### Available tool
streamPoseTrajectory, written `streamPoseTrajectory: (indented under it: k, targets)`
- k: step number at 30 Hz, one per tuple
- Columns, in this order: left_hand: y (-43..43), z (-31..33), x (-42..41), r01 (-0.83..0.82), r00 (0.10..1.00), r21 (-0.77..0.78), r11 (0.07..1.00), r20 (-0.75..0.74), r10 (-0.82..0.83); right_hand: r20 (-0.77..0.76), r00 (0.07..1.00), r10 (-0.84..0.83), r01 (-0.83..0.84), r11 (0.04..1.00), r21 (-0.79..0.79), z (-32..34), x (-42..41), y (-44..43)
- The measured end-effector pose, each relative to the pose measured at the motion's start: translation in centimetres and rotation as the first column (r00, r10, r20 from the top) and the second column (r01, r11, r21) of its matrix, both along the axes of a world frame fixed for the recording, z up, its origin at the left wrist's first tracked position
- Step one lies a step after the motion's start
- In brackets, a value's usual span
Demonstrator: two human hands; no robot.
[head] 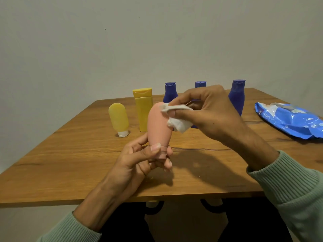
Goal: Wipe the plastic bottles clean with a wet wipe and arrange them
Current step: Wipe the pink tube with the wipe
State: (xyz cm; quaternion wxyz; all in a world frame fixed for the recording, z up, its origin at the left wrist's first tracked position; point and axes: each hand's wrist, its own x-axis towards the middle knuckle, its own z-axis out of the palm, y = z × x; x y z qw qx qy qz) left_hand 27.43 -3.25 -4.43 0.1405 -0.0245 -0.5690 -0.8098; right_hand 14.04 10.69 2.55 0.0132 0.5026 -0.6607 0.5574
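Gripping the pink bottle (158, 123) by its cap end, the left hand (139, 159) holds it upright above the table (70, 154). The right hand (206, 110) pinches a wet wipe (176, 119) against that bottle's upper side.

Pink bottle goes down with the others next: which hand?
Left, probably. The left hand grips the pink bottle by its cap end; the right hand is busy pinching the wipe.

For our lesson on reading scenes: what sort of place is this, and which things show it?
Probably a room in a home: a wooden table by a bare wall, holding a pack of wet wipes and a tall yellow bottle.
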Motion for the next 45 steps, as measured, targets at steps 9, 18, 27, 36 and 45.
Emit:
streamPoseTrajectory:
  k: [9,18,27,36,45]
  targets:
    - [0.0,0.1,0.1,0.043,0.999,0.027,0.999,0.029,-0.044,-0.076,0.991,-0.110,0.105,0.993,-0.059,-0.7,0.5,-0.8]
    - [-0.1,0.1,0.0,0.050,0.999,0.180,0.982,-0.007,-0.049,-0.049,0.996,0.076,-0.063,0.973,0.224,-0.5,0.8,-0.6]
    - [-0.4,0.2,0.1,0.044,0.999,0.267,0.963,-0.004,-0.045,-0.180,0.981,-0.077,0.100,0.987,0.127,-1.1,0.7,-1.0]
    - [-0.2,0.2,0.1,-0.008,1.000,0.286,0.958,0.003,0.008,0.056,0.998,-0.017,0.010,0.992,0.126,-1.5,1.2,-1.2]
    - [0.4,0.7,-0.2,-0.089,0.995,0.417,0.905,0.072,0.064,-0.072,0.989,0.128,-0.101,0.951,0.291,0.7,1.8,0.2]
